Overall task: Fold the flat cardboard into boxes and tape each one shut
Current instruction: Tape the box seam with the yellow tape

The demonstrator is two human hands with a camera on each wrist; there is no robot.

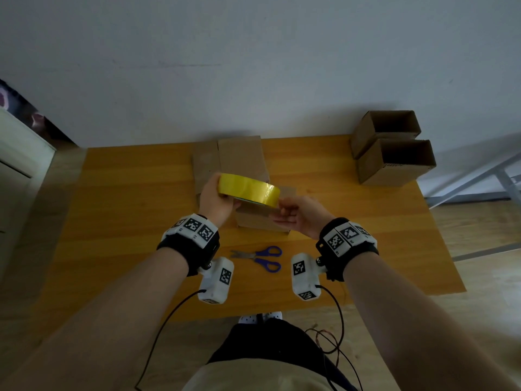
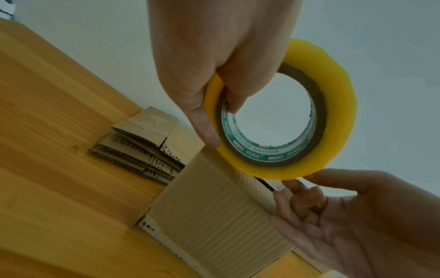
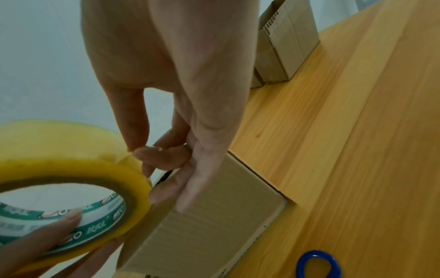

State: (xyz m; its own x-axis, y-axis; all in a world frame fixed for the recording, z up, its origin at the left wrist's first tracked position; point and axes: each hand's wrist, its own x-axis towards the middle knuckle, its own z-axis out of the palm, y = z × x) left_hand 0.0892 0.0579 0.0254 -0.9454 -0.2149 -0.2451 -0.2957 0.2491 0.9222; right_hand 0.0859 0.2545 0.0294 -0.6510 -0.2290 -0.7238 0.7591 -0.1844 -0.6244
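Note:
My left hand (image 1: 222,200) grips a yellow tape roll (image 1: 249,193), thumb through the core (image 2: 273,150) and fingers round the outside. At the roll's right rim, the thumb and forefinger of my right hand (image 1: 282,209) pinch the tape's end (image 3: 133,152). The other right fingers (image 3: 190,188) hang loosely curled. Both hands hover just over a folded cardboard box (image 1: 262,225) lying on the wooden table (image 1: 127,207), flaps closed (image 2: 214,206). Behind it sits a stack of flat cardboard (image 1: 239,156), whose corrugated edges (image 2: 142,146) show in the left wrist view.
Blue-handled scissors (image 1: 262,258) lie shut near the table's front edge, between my wrists. Two upright open-topped boxes (image 1: 394,162) stand at the back right corner. A white wall runs behind the table. Cables trail from the wrist cameras down to my lap.

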